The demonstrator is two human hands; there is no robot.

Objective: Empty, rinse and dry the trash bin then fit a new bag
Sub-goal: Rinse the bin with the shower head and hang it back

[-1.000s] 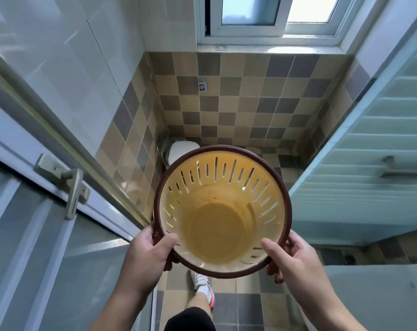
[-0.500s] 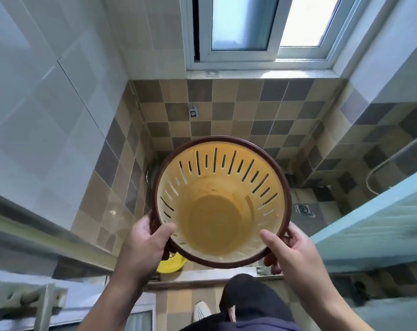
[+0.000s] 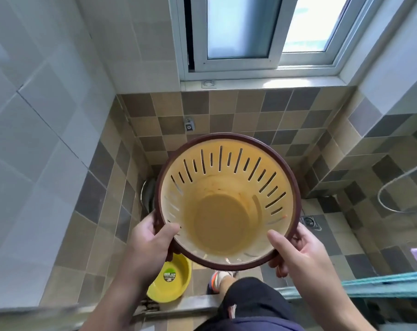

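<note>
The left hand [image 3: 150, 244] grips the near-left side of the trash bin [image 3: 227, 201], thumb hooked over the dark brown rim and lying against the yellow inner wall, the other fingers curled beneath the lip. The right hand [image 3: 298, 254] holds the near-right side the same way: thumb pressed on the inside just below the rim, fingers wrapped under and partly showing below the edge. Between the two hands the bin hangs in the air in front of the person's chest, clear of the floor. Its mouth faces up toward the person and its long axis runs away and downward, so the round base sits deep in the middle of the view. The inner wall is cut with upright slots all the way round, and the base looks stained a darker ochre. No bag lines it.

Below the bin, a yellow basin [image 3: 171, 280] with a green label rests on the tiled floor, just left of a foot in a sneaker [image 3: 220, 279]. A floor drain [image 3: 310, 222] lies to the right, and a shower hose [image 3: 394, 187] curves along the right wall. Straight ahead, a sliding window [image 3: 262, 34] sits above checkered brown and beige tiles.
</note>
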